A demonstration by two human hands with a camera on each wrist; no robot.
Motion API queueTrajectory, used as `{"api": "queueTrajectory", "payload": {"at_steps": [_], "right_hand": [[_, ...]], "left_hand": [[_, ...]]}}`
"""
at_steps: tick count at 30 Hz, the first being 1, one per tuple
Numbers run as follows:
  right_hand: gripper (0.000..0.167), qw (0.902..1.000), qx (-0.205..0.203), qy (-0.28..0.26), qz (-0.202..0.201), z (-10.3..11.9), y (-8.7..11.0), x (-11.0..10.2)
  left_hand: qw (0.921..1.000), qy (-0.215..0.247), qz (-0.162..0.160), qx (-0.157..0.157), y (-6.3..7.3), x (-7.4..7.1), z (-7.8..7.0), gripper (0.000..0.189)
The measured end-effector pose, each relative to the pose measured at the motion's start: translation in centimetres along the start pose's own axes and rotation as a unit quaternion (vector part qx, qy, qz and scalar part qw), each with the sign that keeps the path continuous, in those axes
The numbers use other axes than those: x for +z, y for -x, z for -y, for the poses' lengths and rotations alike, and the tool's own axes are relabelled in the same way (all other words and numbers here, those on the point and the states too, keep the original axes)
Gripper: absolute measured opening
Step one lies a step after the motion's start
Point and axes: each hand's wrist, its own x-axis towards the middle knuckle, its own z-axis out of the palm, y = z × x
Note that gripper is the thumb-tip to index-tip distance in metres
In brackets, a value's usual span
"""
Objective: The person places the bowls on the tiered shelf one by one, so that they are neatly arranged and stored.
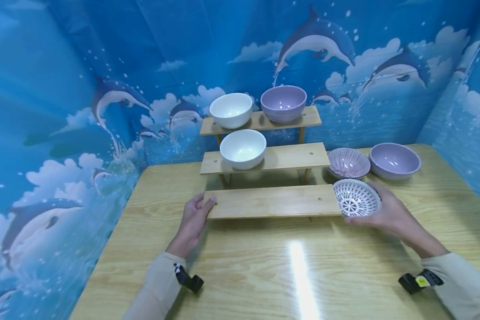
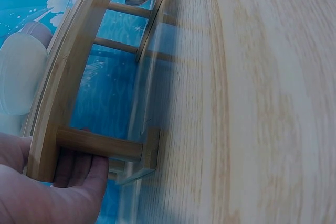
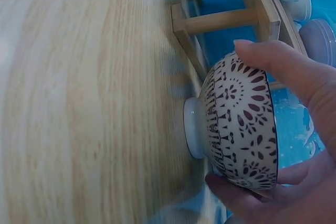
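Observation:
A three-step wooden rack [image 1: 271, 202] stands on the table, and my left hand [image 1: 194, 218] grips the left end of its lowest shelf. In the left wrist view the fingers [image 2: 86, 179] curl under the board [image 2: 63, 77] beside a round wooden post. Off the rack's right end, my right hand [image 1: 383, 209] holds a patterned bowl [image 1: 355, 198], white with dark petal marks. The right wrist view shows its thumb [image 3: 262, 51] on one side of the bowl [image 3: 241, 124] and fingers on the other; the bowl's foot is close to the tabletop.
One white bowl [image 1: 243, 150] sits on the middle shelf; another white bowl [image 1: 231, 111] and a purple bowl [image 1: 283, 104] are on the top shelf. Right of the rack, a pink-streaked bowl [image 1: 348, 163] and a purple bowl [image 1: 394, 161] stand on the table [image 1: 255, 266]. A dolphin-print curtain [image 1: 208, 44] surrounds it.

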Motion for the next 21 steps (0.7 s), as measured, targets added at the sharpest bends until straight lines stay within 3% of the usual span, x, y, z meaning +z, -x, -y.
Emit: {"api": "queueTrajectory", "payload": {"at_steps": [6,21], "right_hand": [[0.133,0.9998,0.018,0.009,-0.005,0.0,0.3,-0.4],[0.122,0.9988,0.002,-0.006,-0.049,1.6,1.5,-4.2]], "left_hand": [[1.0000,-0.002,0.001,0.000,-0.1,0.1,0.0,0.078],[1.0000,-0.008,-0.005,-0.004,0.2,0.0,-0.3,0.074]]}}
